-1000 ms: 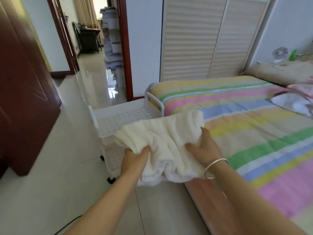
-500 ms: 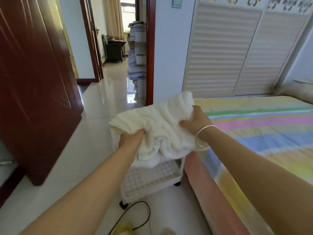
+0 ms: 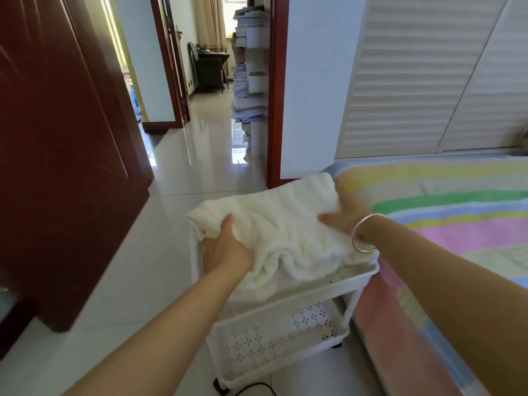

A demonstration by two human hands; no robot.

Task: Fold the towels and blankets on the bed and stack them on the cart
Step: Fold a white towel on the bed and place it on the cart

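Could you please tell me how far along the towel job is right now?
The white towel looks folded. The left hand and right hand grip it over the top tray of the cart, not yet released. Only part of the bed shows, so remaining towels or blankets cannot be judged.

Both your arms reach forward; your left hand [image 3: 225, 250] grips with curled fingers [image 3: 228, 221], your right hand [image 3: 347, 217] likewise, wrist bent inward.

A dark red wooden door [image 3: 57, 167] stands open on the left, above a glossy pale tiled floor [image 3: 200, 155]. White louvred wardrobe doors [image 3: 400, 81] fill the right wall. Down the hallway are tall stacks of papers [image 3: 248, 90] and a dark chair [image 3: 208, 70]. A black cable [image 3: 257, 388] lies on the floor.
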